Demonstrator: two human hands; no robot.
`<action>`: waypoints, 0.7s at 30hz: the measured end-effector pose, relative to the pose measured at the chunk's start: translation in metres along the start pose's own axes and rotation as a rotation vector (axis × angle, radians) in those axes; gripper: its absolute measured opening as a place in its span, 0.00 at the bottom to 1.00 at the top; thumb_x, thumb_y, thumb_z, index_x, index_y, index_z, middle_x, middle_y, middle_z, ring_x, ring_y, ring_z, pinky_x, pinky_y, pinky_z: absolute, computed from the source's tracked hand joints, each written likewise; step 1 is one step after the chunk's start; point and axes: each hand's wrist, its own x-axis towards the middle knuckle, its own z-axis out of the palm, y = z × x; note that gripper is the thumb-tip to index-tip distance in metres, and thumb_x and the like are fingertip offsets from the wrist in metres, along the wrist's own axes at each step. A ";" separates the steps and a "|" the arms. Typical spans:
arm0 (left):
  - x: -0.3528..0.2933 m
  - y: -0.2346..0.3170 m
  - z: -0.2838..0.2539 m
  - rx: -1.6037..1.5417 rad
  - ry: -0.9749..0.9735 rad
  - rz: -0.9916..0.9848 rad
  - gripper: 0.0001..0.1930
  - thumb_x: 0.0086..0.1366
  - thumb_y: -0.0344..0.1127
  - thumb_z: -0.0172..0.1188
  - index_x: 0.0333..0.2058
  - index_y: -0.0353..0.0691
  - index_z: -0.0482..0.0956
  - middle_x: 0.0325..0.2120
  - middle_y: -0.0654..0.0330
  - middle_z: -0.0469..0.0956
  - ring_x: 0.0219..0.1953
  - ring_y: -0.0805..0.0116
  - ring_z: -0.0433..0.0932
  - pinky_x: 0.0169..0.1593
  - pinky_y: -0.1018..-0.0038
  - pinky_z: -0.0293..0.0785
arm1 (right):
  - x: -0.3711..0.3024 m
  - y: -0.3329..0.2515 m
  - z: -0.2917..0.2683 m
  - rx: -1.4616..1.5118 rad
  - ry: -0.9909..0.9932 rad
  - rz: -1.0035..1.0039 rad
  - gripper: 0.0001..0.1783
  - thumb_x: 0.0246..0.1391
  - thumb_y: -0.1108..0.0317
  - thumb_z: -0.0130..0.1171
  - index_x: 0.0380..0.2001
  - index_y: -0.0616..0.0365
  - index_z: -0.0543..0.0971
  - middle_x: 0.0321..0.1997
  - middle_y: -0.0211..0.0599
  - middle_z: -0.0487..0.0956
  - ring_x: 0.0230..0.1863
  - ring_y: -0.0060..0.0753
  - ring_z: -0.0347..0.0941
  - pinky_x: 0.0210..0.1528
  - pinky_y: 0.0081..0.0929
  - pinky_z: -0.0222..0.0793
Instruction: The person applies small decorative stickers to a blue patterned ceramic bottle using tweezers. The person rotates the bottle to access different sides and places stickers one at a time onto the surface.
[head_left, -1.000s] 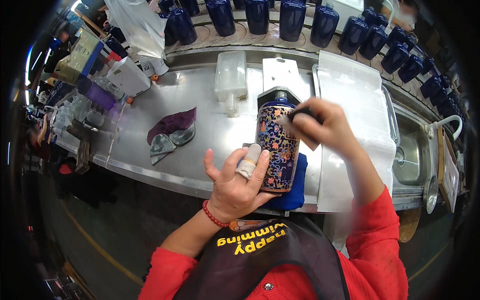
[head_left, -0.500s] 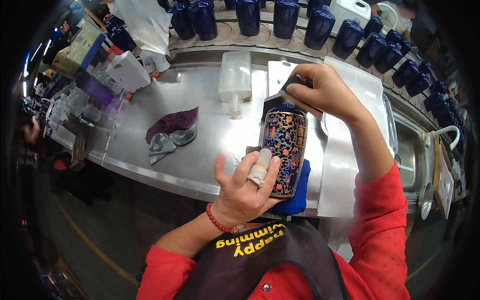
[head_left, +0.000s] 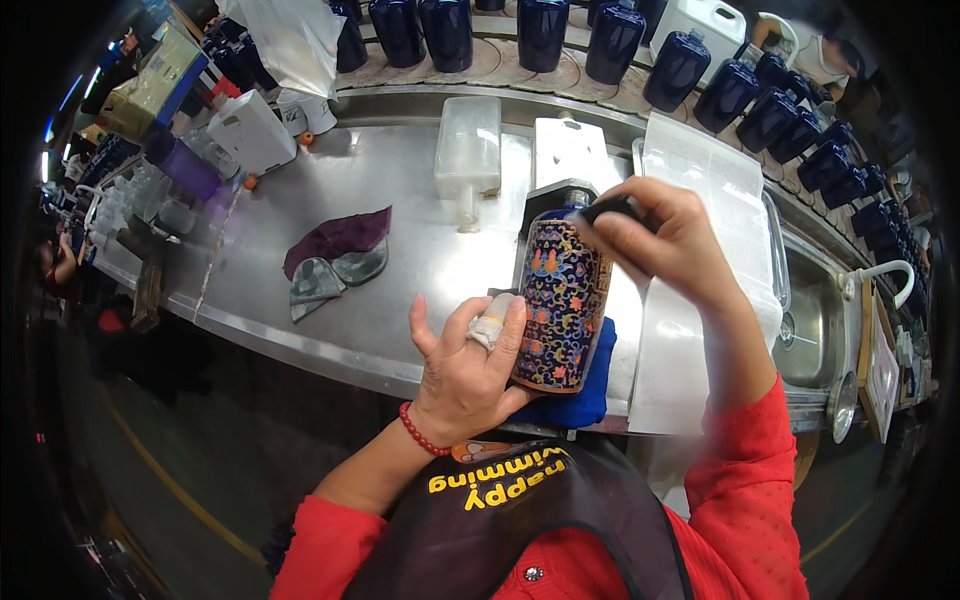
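Observation:
A dark blue bottle (head_left: 565, 300) with a colourful floral and scroll pattern lies tilted in front of me, neck pointing away. It rests on a dark angular holder (head_left: 537, 203), with a blue cloth (head_left: 597, 385) under its lower right side. My left hand (head_left: 465, 360) steadies the bottle at its lower left; the thumb is at the base, a wrapped finger touches the side, and other fingers are spread. My right hand (head_left: 655, 235) is closed around a flat black scraper-like tool (head_left: 610, 210), held against the bottle's upper right shoulder. The tool's lower edge is blurred.
A purple and grey cloth (head_left: 340, 250) and a clear empty bottle (head_left: 469, 150) lie on the metal table (head_left: 390, 300). White sheets (head_left: 690, 330) cover its right part, beside a sink (head_left: 805, 335). Plain blue bottles (head_left: 540, 35) line a conveyor behind. Another person (head_left: 810, 50) sits at far right.
My right hand has moved the black tool down and right from above the neck to the bottle's shoulder. My left finger has slid left toward the bottle's edge. The conveyor bottles have shifted.

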 end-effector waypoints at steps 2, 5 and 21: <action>0.002 0.006 -0.004 0.092 0.025 0.048 0.50 0.51 0.64 0.72 0.64 0.34 0.70 0.49 0.54 0.79 0.61 0.55 0.67 0.69 0.34 0.31 | 0.000 -0.002 0.000 -0.081 0.079 -0.117 0.08 0.57 0.71 0.66 0.37 0.64 0.83 0.29 0.33 0.81 0.28 0.20 0.75 0.30 0.21 0.69; 0.005 0.008 -0.003 0.038 0.085 0.024 0.51 0.49 0.66 0.73 0.63 0.34 0.71 0.52 0.54 0.78 0.61 0.55 0.68 0.70 0.35 0.29 | 0.002 -0.007 -0.002 -0.025 0.193 0.130 0.10 0.57 0.68 0.66 0.39 0.63 0.83 0.27 0.31 0.80 0.28 0.17 0.74 0.30 0.18 0.68; 0.013 0.011 -0.004 0.077 0.078 0.035 0.52 0.49 0.70 0.70 0.63 0.34 0.72 0.52 0.53 0.77 0.61 0.55 0.67 0.70 0.34 0.28 | 0.028 -0.018 -0.005 -0.095 -0.173 -0.032 0.12 0.59 0.65 0.64 0.36 0.65 0.82 0.25 0.33 0.81 0.26 0.19 0.73 0.28 0.24 0.70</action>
